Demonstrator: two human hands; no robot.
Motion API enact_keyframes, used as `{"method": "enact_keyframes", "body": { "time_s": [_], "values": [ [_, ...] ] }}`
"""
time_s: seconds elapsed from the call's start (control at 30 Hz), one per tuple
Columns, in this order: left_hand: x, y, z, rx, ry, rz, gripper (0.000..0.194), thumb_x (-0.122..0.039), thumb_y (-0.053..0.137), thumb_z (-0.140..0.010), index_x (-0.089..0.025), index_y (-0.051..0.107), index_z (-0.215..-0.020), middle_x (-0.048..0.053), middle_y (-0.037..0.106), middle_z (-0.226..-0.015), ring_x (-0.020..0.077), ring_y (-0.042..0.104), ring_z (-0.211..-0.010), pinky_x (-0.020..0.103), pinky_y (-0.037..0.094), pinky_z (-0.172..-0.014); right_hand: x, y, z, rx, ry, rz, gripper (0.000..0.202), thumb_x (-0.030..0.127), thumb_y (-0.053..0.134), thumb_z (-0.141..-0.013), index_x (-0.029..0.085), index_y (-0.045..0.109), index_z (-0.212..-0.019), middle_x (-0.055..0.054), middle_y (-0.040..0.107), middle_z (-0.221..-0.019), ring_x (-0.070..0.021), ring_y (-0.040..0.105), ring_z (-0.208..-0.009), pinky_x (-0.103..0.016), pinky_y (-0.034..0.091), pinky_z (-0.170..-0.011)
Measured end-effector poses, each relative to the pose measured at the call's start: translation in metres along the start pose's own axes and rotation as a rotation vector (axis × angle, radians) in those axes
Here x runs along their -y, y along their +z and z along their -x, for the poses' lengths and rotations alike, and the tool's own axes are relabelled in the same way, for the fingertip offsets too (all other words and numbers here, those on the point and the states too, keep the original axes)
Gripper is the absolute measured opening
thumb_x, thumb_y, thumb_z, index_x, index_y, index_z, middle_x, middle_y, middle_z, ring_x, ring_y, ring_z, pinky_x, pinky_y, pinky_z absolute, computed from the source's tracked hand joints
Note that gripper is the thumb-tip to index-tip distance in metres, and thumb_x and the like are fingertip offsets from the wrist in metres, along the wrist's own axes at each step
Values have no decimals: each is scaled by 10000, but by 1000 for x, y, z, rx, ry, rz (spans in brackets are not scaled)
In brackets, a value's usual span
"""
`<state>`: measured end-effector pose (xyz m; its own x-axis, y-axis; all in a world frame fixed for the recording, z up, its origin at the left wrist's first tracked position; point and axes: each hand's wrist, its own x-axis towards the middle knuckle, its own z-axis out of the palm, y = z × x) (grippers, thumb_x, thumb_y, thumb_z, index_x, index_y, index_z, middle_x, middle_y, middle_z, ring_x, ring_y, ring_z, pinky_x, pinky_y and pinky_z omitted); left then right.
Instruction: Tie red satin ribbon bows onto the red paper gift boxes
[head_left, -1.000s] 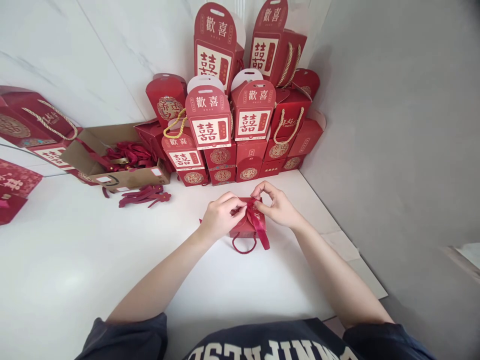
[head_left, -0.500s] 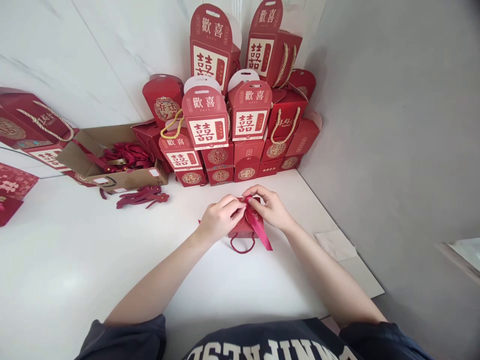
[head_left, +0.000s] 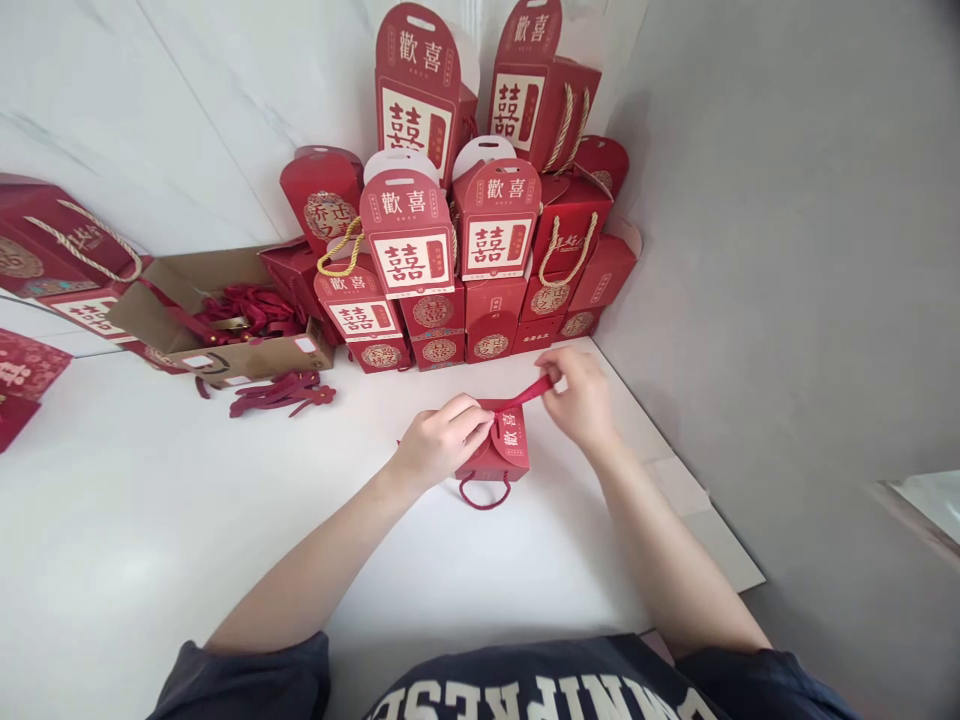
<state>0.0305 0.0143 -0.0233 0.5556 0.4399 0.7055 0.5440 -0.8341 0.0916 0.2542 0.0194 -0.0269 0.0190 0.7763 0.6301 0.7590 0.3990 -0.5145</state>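
A small red box (head_left: 491, 462) with a dark red cord handle (head_left: 485, 504) lies on the white table in front of me. My left hand (head_left: 442, 438) pinches the ribbon at the middle of the box top, its fingers covering part of the lid. From there the red ribbon (head_left: 527, 394) stretches up and to the right. Its other end is between the thumb and fingers of my right hand (head_left: 581, 398), which is raised beyond the box's right side.
Stacked red gift boxes (head_left: 495, 235) stand against the wall behind. An open cardboard box (head_left: 232, 358) of dark red ribbons is at the left, with loose ribbons (head_left: 281, 394) before it. More red boxes stand far left. A grey wall (head_left: 787, 250) rises on the right.
My right hand has moved right and slightly up from the box's centre, drawing the ribbon out taut. The ribbon no longer hangs over the box front. My left hand has barely moved.
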Motion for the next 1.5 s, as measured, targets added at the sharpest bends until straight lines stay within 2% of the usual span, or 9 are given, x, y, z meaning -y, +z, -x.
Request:
{"method": "enact_keyframes", "body": {
  "time_s": [0.07,0.23,0.37,0.53,0.73,0.83,1.03,1.1,1.5],
  "values": [
    [3,-1,0,11,62,-18,76,-152,574,-884,-183,643,-895,-21,699,-831,67,679,-728,174,480,-552,-13,-24,-3,48,68,131,295,37,490,-718,200,609,-934,-43,588,-808,-217,580,-826,-360,444,-806],
    [12,-5,2,45,255,-48,142,-110,553,-878,-151,626,-993,13,703,-895,88,676,-708,195,498,-546,-20,-58,-2,804,212,-132,311,419,679,-774,265,637,-1041,-59,618,-1157,-265,567,-1091,-381,441,-906],
    [14,-7,2,79,290,-66,180,-112,529,-887,-146,614,-1042,24,706,-910,94,657,-629,217,507,-527,-12,-32,2,772,477,-575,488,612,356,-928,211,633,-911,-67,671,-1034,-200,614,-963,-329,452,-858],
    [11,-10,-3,51,337,-90,172,-85,530,-879,-130,612,-1023,32,708,-876,97,642,-603,215,501,-510,-8,-9,8,1002,627,-641,701,706,259,-906,164,643,-682,-51,636,-579,-157,552,-585,-322,417,-676],
    [11,-9,-2,41,300,-82,176,-101,545,-876,-152,643,-1013,34,709,-893,107,643,-629,223,508,-557,6,-10,10,777,623,-834,509,625,482,-879,177,601,-667,53,417,-429,-97,379,-438,-267,323,-532],
    [12,-10,-2,100,156,49,188,-143,525,-906,-199,665,-1018,33,702,-929,122,668,-777,222,523,-664,8,-9,10,736,584,-844,390,543,649,-805,180,567,-688,55,439,-527,-88,375,-487,-250,282,-508],
    [15,-20,-13,407,-609,670,301,-400,666,-827,-187,645,-1038,-31,573,-673,63,496,-496,193,409,-479,0,-11,10,723,512,-874,324,464,653,-833,172,597,-705,8,556,-661,-120,495,-650,-271,385,-664],
    [20,-21,-15,454,-754,808,338,-428,704,-785,-175,648,-1002,-28,572,-671,71,518,-520,194,413,-494,-2,-13,10,732,510,-881,316,459,646,-842,173,605,-714,1,575,-678,-126,510,-665,-276,397,-685],
    [46,-19,-13,593,-870,959,352,-420,765,-704,-149,557,-787,4,633,-706,117,606,-657,234,467,-621,-19,-21,9,940,464,-782,363,517,626,-822,176,627,-696,-7,606,-681,-153,550,-694,-304,416,-731]
  ]
}}
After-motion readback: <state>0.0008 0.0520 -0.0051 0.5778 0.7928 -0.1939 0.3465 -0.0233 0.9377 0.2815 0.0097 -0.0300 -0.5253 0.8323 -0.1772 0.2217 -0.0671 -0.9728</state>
